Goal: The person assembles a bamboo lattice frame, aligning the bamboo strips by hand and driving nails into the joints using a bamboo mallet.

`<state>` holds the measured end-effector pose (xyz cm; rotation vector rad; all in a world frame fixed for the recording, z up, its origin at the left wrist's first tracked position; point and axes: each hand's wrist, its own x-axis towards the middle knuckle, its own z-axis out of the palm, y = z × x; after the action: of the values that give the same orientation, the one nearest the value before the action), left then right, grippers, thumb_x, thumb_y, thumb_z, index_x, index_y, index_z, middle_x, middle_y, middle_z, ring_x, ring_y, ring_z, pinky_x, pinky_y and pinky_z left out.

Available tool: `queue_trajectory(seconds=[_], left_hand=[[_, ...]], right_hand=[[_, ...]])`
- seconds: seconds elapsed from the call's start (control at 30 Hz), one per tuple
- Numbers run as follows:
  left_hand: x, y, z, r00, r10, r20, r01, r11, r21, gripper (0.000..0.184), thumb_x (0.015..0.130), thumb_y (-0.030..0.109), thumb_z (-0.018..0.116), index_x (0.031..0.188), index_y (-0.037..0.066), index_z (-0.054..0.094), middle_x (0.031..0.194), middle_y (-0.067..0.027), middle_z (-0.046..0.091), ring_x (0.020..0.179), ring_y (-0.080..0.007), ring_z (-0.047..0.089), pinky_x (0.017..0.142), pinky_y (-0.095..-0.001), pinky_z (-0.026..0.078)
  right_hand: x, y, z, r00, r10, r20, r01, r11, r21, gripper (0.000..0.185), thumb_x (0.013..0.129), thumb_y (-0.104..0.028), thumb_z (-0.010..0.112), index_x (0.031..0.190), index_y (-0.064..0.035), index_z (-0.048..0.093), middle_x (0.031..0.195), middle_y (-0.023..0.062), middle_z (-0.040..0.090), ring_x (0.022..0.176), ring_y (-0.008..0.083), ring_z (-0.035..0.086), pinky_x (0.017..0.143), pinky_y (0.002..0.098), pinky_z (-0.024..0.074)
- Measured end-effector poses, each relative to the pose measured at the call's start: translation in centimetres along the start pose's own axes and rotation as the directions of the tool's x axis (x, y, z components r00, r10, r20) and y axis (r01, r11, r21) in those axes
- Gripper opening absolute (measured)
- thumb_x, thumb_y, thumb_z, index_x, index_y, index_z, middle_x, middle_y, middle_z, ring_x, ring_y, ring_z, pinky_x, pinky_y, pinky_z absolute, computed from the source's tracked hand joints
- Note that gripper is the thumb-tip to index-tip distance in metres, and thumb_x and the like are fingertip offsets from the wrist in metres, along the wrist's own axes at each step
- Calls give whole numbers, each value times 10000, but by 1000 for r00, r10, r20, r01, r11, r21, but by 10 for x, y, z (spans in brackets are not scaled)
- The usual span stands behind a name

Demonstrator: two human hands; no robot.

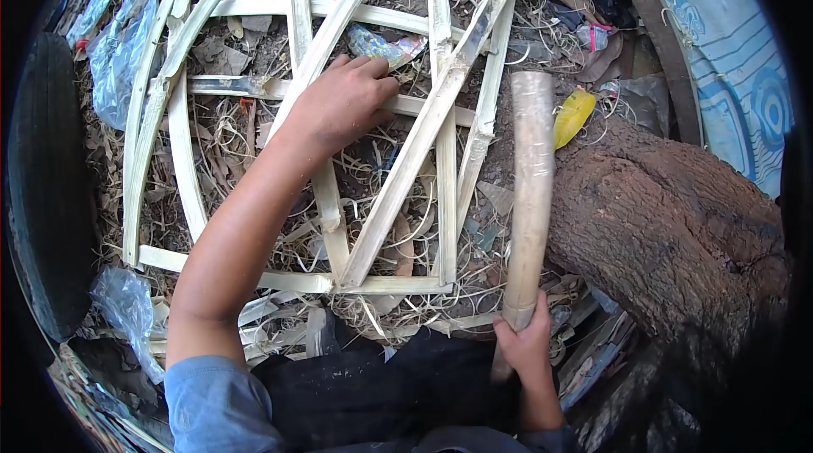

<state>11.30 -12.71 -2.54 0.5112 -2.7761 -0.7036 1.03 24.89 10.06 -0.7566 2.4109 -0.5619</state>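
A lattice of pale split bamboo strips [406, 169] lies on the ground in front of me, several pieces crossing over and under each other. My left hand [351, 96] reaches into its middle, the fingers curled down around a crosswise bamboo strip [436, 110]; the fingertips are partly hidden. In my right hand [527, 339] is a thick bamboo stick [532, 174], gripped near its lower end. It stands out away from me, to the right of the lattice, and appears apart from it.
A thick tree root or trunk [669, 216] rises at the right, with a yellow leaf [574, 118] beside it. An old tyre [52, 190] stands at the left. Plastic bags [123, 59], shavings and dry leaves litter the soil. A blue patterned sheet [720, 55] hangs at upper right.
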Motion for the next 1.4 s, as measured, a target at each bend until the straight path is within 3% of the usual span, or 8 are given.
queue_trajectory(seconds=[0.33, 0.43, 0.57, 0.87, 1.03, 1.1, 1.23, 1.4], left_hand=[[-2, 0, 1, 999, 3, -45, -3, 1000, -7, 133, 775, 163, 692, 839, 78, 612, 932, -84, 558, 937, -287, 589, 838, -426, 433], [-1, 0, -1, 1000, -11, -12, 11, 1000, -17, 137, 773, 158, 694, 843, 73, 612, 927, -83, 556, 941, -285, 591, 842, -420, 432], [-3, 2, 1, 1000, -13, -19, 13, 1000, -10, 143, 769, 156, 699, 837, 68, 610, 921, -80, 554, 943, -274, 593, 847, -405, 429], [-2, -1, 1, 1000, -5, -29, 3, 999, -42, 163, 768, 155, 710, 849, 61, 604, 904, -88, 555, 922, -294, 595, 842, -424, 433], [-3, 0, 3, 999, -17, -45, 15, 999, -37, 161, 766, 148, 712, 848, 64, 602, 901, -81, 552, 917, -285, 595, 842, -417, 432], [-1, 0, 0, 999, -16, -32, 14, 999, -37, 155, 767, 152, 712, 840, 67, 604, 907, -79, 552, 907, -286, 597, 850, -418, 434], [-2, 0, 1, 999, -27, -34, 25, 998, -59, 149, 768, 150, 709, 830, 63, 605, 908, -80, 550, 902, -288, 598, 858, -421, 435], [-1, -2, -3, 999, -26, 23, 28, 997, -77, 166, 757, 160, 724, 845, 68, 617, 913, -83, 552, 904, -293, 603, 888, -461, 441]], right_hand=[[-12, 3, 5, 990, -69, -126, 97, 969, 228, 422, 707, -80, 717, 1070, 4, 518, 797, 182, 655, 756, 331, 684, 710, 407, 533], [3, -8, 9, 994, 97, 53, -94, 994, -56, 333, 736, -48, 710, 1011, 10, 532, 832, 95, 628, 739, 167, 624, 710, 315, 515], [-16, 5, 7, 997, -74, -6, 71, 928, 366, 401, 716, -31, 698, 1079, 10, 532, 830, 76, 619, 760, 178, 622, 725, 322, 512], [8, 4, -2, 975, 172, 141, -163, 984, -71, 430, 703, -73, 722, 1088, 15, 551, 852, 110, 638, 778, 216, 647, 727, 347, 522], [-12, 11, -11, 1000, -26, -3, 26, 925, 379, 467, 725, -27, 703, 1144, 28, 506, 833, 98, 615, 749, 201, 605, 733, 334, 505], [9, -2, -7, 981, 142, 132, -138, 990, -44, 339, 747, -62, 710, 1022, 22, 531, 783, 102, 615, 713, 198, 627, 697, 336, 518], [-8, 6, -9, 994, 106, -35, -82, 903, 421, 358, 729, -55, 717, 1032, 7, 537, 821, 108, 624, 754, 245, 639, 724, 363, 516], [-7, 22, -5, 999, 47, 18, -49, 986, 157, 338, 747, -41, 703, 1027, 16, 523, 862, 100, 624, 773, 170, 626, 721, 323, 511]])
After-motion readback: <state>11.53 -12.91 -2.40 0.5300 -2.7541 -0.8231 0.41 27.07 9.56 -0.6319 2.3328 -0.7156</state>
